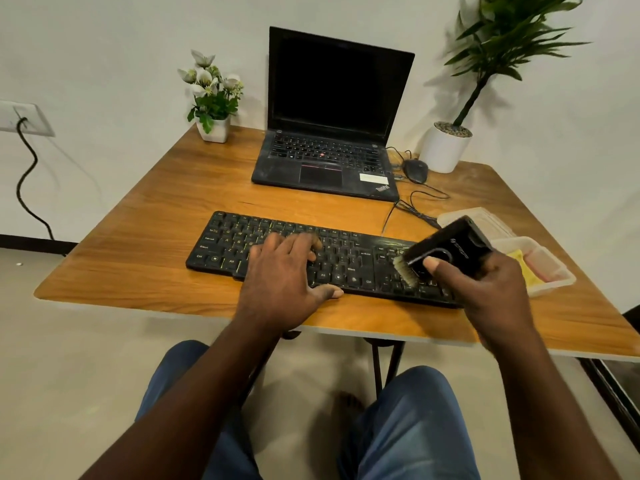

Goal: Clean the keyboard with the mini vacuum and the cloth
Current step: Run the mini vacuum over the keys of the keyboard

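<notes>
A black keyboard [346,252] lies across the near part of the wooden table [156,220]. My left hand [287,275] rests flat on the keyboard's middle keys, fingers spread, thumb at the front edge. My right hand [485,289] grips a black mini vacuum [450,245], thumb on its top. The vacuum's pale bristle brush [405,271] touches the keys at the keyboard's right end. A yellow cloth [526,268] lies in a clear plastic tray [557,277] to the right of the keyboard.
An open black laptop [329,133] stands behind the keyboard, with a black mouse [415,169] and cables to its right. A small flower pot [213,128] sits at the back left, a tall plant in a white pot [445,147] at the back right.
</notes>
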Action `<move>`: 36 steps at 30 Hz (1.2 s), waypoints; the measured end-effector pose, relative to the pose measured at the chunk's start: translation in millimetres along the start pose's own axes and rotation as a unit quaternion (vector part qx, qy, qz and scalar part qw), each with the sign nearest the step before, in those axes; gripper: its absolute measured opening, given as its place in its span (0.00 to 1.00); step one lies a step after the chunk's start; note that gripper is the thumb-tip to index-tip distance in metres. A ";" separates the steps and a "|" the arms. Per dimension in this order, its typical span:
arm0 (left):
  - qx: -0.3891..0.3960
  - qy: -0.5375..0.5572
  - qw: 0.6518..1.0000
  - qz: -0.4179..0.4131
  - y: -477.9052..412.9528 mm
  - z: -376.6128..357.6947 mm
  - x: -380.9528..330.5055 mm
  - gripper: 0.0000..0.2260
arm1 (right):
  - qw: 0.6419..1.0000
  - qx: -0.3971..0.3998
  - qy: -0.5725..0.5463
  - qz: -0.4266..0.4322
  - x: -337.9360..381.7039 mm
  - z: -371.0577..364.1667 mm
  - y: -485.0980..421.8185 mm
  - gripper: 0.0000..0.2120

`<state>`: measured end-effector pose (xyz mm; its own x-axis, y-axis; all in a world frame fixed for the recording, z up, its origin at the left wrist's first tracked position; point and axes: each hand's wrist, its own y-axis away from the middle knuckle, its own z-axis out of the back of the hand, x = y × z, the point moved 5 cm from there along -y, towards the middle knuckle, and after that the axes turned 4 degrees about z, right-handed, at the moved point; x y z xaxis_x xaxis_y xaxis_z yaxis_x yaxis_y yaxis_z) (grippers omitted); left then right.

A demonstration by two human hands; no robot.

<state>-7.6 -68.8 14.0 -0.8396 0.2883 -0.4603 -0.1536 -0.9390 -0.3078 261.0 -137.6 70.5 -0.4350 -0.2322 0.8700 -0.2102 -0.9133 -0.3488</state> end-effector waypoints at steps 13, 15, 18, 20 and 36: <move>-0.031 -0.070 0.985 -0.154 13.2 -8.1 -23.6 0.22 | 0.997 -0.061 -0.007 -0.050 -54.1 -4.1 38.4 0.21; -0.037 -0.082 0.976 -0.198 15.3 -12.9 -33.7 0.19 | 0.996 -0.059 -0.021 -0.061 -57.0 -3.1 34.9 0.23; -0.026 -0.084 0.967 -0.239 14.3 -23.1 -52.5 0.17 | 0.994 -0.074 -0.040 -0.066 -60.4 1.0 34.0 0.30; -0.021 -0.088 0.959 -0.267 12.0 -28.7 -64.8 0.17 | 0.994 -0.075 -0.036 -0.063 -61.1 0.5 35.4 0.30; -0.007 -0.048 0.930 -0.365 4.1 -49.9 -104.2 0.09 | 0.979 -0.111 -0.128 -0.109 -66.8 11.1 33.9 0.13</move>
<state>105.2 -93.3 19.1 -0.5565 0.8294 -0.0492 -0.6948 -0.4971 -0.5197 292.6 -156.7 4.4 -0.1300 -0.1421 0.9813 -0.4704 -0.8624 -0.1872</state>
